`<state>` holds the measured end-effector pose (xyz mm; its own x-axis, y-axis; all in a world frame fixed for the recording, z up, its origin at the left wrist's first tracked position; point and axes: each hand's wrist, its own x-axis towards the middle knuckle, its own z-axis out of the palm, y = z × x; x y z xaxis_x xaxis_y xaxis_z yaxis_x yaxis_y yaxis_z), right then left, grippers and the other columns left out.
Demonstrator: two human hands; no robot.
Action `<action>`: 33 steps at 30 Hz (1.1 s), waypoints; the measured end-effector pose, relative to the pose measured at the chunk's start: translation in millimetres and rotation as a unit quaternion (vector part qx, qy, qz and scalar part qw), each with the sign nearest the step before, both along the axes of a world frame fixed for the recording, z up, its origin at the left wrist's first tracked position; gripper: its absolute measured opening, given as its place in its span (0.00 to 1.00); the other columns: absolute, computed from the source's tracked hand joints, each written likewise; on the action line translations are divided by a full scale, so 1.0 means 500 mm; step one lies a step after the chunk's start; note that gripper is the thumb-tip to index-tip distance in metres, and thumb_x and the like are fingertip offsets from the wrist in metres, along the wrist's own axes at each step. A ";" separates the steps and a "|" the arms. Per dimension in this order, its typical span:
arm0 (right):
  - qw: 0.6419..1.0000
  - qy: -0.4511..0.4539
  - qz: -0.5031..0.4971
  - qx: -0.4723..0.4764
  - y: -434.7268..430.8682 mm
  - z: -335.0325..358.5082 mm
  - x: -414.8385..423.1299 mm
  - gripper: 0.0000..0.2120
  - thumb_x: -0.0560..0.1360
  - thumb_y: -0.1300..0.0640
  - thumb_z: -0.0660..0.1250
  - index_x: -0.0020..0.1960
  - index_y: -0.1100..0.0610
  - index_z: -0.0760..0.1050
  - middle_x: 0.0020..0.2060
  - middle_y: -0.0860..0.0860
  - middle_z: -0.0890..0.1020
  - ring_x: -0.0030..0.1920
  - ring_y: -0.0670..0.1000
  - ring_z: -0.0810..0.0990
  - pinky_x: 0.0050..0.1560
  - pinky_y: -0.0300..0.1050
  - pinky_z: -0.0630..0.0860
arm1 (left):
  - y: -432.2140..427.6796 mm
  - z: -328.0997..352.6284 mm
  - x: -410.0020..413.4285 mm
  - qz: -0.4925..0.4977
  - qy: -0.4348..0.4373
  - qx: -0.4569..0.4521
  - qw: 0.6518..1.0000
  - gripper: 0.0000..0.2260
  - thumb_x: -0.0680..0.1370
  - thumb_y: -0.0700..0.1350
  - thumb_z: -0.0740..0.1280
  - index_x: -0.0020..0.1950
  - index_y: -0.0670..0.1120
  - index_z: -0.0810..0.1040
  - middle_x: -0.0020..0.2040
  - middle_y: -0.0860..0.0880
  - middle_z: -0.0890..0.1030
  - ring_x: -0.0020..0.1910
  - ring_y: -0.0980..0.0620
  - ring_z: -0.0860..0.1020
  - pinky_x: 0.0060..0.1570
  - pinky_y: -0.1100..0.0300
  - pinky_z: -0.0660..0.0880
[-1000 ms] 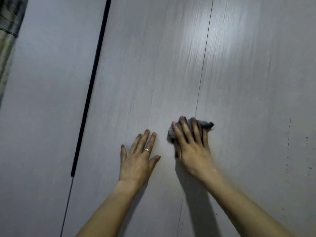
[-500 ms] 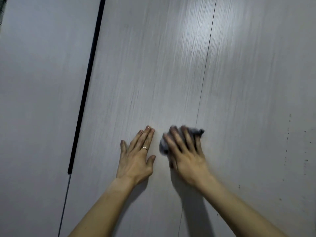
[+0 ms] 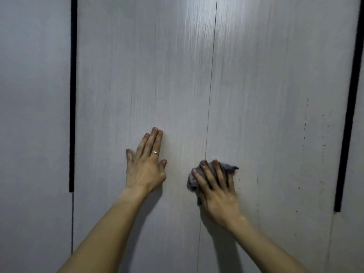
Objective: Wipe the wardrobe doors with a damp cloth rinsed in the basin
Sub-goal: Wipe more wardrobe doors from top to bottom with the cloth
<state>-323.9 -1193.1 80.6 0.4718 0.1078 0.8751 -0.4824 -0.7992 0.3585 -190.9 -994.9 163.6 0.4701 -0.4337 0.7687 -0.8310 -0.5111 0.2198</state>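
Two pale, wood-grained wardrobe doors fill the view, the left door [image 3: 137, 75] and the right door [image 3: 275, 75] meeting at a thin vertical seam [image 3: 212, 75] that runs down the middle.

The right hand [image 3: 216, 190] holds a grey cloth [image 3: 229, 168] bunched up against the doors. Its fingers are spread and lightly bent over the wad, gripping it and pressing it to the surface; the thumb is out of sight beneath the hand. The cloth sits low in the view, across the seam, with most of it on the right door. One crumpled corner pokes out to the right of the fingers, and a darker fold shows at the left side of the hand.

The left hand [image 3: 145, 170] lies flat on the left door, just left of the seam and near the cloth but apart from it. Its fingers are straight and close together, pointing up, with the thumb spread out to the right, and it holds nothing. A ring [image 3: 155, 153] sits on one finger. Both forearms are bare and throw soft shadows on the doors below the hands.

A black vertical strip [image 3: 72, 95] edges the left door at its far left side, and a second black strip [image 3: 350, 115] runs down the right side. Small dark specks [image 3: 304, 134] dot the right door to the right of the cloth. A bright patch of glare [image 3: 199, 20] lies over the seam near the top.
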 end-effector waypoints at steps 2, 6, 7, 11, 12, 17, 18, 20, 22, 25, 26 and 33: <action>0.997 0.059 0.002 -0.042 -0.021 -0.021 -0.024 0.27 0.82 0.44 0.54 0.79 0.49 0.58 0.79 0.53 0.60 0.79 0.61 0.52 0.72 0.69 0.55 | 0.006 -0.002 -0.004 0.007 0.005 0.002 1.000 0.36 0.83 0.51 0.58 0.80 0.56 0.34 0.76 0.61 0.31 0.78 0.58 0.37 0.77 0.39 0.45; 0.999 -0.035 -0.013 0.029 -0.049 0.165 -0.028 0.28 0.83 0.43 0.50 0.80 0.50 0.53 0.80 0.52 0.54 0.79 0.60 0.50 0.75 0.64 0.46 | 0.015 -0.014 0.000 0.015 0.011 0.000 1.000 0.35 0.84 0.50 0.57 0.80 0.56 0.33 0.77 0.60 0.30 0.77 0.59 0.35 0.77 0.40 0.45; 0.996 -0.071 -0.017 0.058 -0.057 0.209 -0.032 0.28 0.83 0.44 0.50 0.81 0.50 0.52 0.80 0.51 0.52 0.79 0.60 0.49 0.75 0.62 0.43 | 0.010 -0.014 -0.003 0.018 0.010 -0.002 1.000 0.35 0.84 0.48 0.57 0.80 0.56 0.34 0.77 0.59 0.31 0.77 0.58 0.34 0.77 0.40 0.44; 0.986 -0.123 -0.013 0.111 -0.059 0.187 -0.038 0.30 0.83 0.45 0.52 0.82 0.51 0.50 0.81 0.53 0.49 0.80 0.60 0.45 0.76 0.61 0.37 | -0.027 -0.017 -0.043 0.003 -0.032 -0.039 0.999 0.37 0.80 0.41 0.62 0.82 0.53 0.43 0.82 0.51 0.42 0.81 0.49 0.43 0.78 0.42 0.45; 0.987 -0.116 -0.016 0.108 -0.057 0.136 -0.046 0.31 0.82 0.45 0.53 0.82 0.53 0.51 0.81 0.54 0.50 0.80 0.61 0.45 0.76 0.62 0.37 | -0.044 -0.022 -0.060 -0.007 -0.065 -0.031 0.997 0.38 0.78 0.41 0.64 0.82 0.53 0.46 0.82 0.50 0.44 0.81 0.48 0.45 0.78 0.42 0.45; 0.999 0.017 -0.032 0.020 -0.103 -0.045 -0.123 0.33 0.78 0.44 0.57 0.80 0.53 0.55 0.81 0.53 0.48 0.80 0.61 0.46 0.76 0.65 0.44 | -0.138 -0.023 -0.153 -0.069 -0.149 0.050 0.985 0.38 0.77 0.45 0.64 0.82 0.55 0.47 0.82 0.52 0.41 0.81 0.49 0.43 0.77 0.41 0.42; 0.999 0.002 -0.030 0.020 -0.123 -0.002 -0.130 0.33 0.78 0.44 0.56 0.80 0.52 0.54 0.81 0.52 0.49 0.80 0.61 0.46 0.75 0.66 0.45 | -0.152 -0.015 -0.167 -0.070 -0.154 0.062 0.984 0.37 0.78 0.46 0.62 0.82 0.55 0.45 0.81 0.53 0.38 0.80 0.50 0.41 0.77 0.42 0.39; 0.993 -0.080 -0.035 0.086 -0.152 0.131 -0.145 0.32 0.80 0.43 0.52 0.81 0.51 0.50 0.81 0.52 0.49 0.80 0.59 0.46 0.75 0.65 0.43 | -0.179 0.009 -0.190 -0.068 -0.167 0.061 0.982 0.36 0.80 0.47 0.60 0.82 0.55 0.42 0.79 0.55 0.33 0.78 0.53 0.35 0.75 0.42 0.36; 0.977 -0.127 -0.035 0.167 -0.174 0.259 -0.164 0.31 0.82 0.42 0.46 0.81 0.48 0.44 0.81 0.50 0.45 0.80 0.56 0.41 0.75 0.63 0.36 | -0.204 0.028 -0.204 -0.060 -0.161 0.068 0.983 0.34 0.82 0.50 0.57 0.82 0.55 0.40 0.78 0.55 0.31 0.76 0.54 0.30 0.76 0.40 0.36; 0.972 -0.142 -0.023 0.186 -0.185 0.288 -0.176 0.31 0.82 0.41 0.43 0.82 0.48 0.41 0.81 0.49 0.42 0.80 0.55 0.38 0.76 0.64 0.36 | -0.242 0.019 -0.208 -0.066 -0.153 0.055 0.985 0.32 0.82 0.57 0.54 0.82 0.56 0.41 0.80 0.54 0.34 0.77 0.52 0.31 0.76 0.37 0.38; 0.971 -0.149 -0.021 0.185 -0.183 0.259 -0.173 0.31 0.82 0.42 0.44 0.82 0.49 0.42 0.81 0.51 0.43 0.80 0.56 0.39 0.76 0.64 0.37 | -0.257 0.010 -0.207 -0.059 -0.154 0.042 0.985 0.32 0.81 0.58 0.53 0.82 0.55 0.43 0.81 0.53 0.37 0.79 0.51 0.33 0.75 0.37 0.37; 0.993 -0.038 -0.030 0.106 -0.204 0.057 -0.216 0.32 0.81 0.43 0.53 0.81 0.52 0.51 0.81 0.53 0.50 0.79 0.62 0.50 0.75 0.68 0.46 | -0.295 0.026 -0.245 0.000 -0.119 0.064 0.991 0.36 0.78 0.62 0.55 0.81 0.54 0.46 0.81 0.47 0.43 0.77 0.42 0.39 0.70 0.26 0.45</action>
<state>-432.1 -1295.3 109.1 0.4030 -0.1096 0.9086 -0.5505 -0.8221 0.1450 -313.3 -1142.2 176.7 0.2820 -0.5344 0.7968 -0.8510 -0.5229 -0.0495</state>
